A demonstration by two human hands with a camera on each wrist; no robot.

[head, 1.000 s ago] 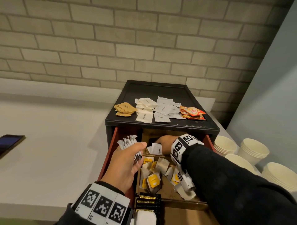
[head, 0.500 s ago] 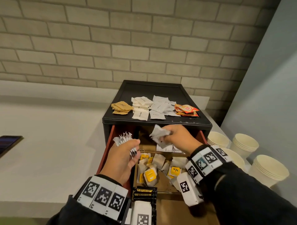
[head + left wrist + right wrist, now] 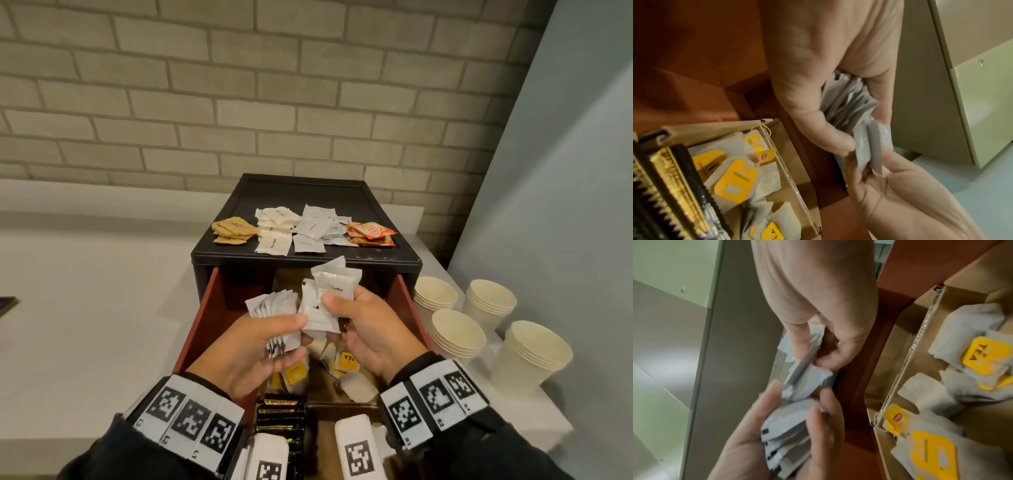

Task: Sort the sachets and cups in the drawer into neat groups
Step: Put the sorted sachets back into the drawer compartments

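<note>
Above the open red drawer the left hand is gripping a fan of white sachets while the right hand is pinching white coffee sachets, four piles already lying sorted on the black cabinet top, yellow-tagged tea bags still waiting loose.

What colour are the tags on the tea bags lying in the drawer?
Yellow, with dark lettering reading TEA on one tag; the right wrist view shows it best.
</note>
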